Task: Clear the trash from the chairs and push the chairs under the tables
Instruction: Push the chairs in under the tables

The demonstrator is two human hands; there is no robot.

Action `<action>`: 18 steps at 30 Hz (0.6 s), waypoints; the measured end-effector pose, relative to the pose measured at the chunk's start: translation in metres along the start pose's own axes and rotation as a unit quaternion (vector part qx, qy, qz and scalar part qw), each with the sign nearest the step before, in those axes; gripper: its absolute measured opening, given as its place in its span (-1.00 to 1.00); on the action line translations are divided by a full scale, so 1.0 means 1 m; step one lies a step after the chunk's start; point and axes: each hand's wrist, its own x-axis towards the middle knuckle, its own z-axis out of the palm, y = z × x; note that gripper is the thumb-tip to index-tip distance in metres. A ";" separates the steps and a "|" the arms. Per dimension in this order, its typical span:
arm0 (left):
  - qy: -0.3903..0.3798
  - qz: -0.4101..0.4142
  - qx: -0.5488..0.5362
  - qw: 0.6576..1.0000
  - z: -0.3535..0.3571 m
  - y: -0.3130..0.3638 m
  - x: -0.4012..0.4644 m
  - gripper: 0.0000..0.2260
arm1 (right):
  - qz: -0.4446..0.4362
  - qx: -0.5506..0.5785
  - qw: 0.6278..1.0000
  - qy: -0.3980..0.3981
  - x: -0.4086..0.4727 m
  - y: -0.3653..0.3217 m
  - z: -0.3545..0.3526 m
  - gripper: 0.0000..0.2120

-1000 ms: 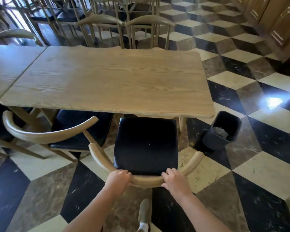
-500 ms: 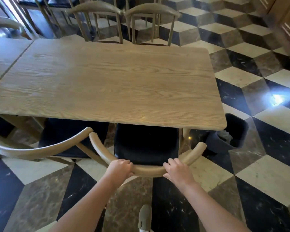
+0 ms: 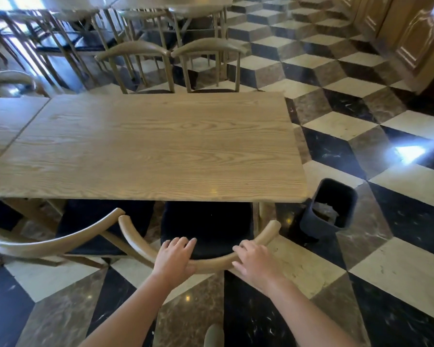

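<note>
A person's left hand (image 3: 174, 256) and right hand (image 3: 254, 261) rest with fingers spread loose on the curved wooden backrest of a black-cushioned chair (image 3: 206, 226), its seat partly under the light oak table (image 3: 145, 146); a dark plastic waste bin (image 3: 330, 206) stands just beside the table's corner

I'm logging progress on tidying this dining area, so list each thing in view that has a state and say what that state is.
Chair: seat partly under the table, no trash visible.
Left hand: open, fingers spread on the chair's back rail.
Right hand: open, resting on the rail.
Neighbouring chair: angled, seat partly under.
Bin: upright on the floor, holding crumpled trash.
</note>
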 end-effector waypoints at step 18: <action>0.123 0.081 -0.040 0.988 -0.064 0.418 0.071 -0.68 | 0.101 -0.071 0.987 0.104 -0.206 0.312 -0.134 -0.63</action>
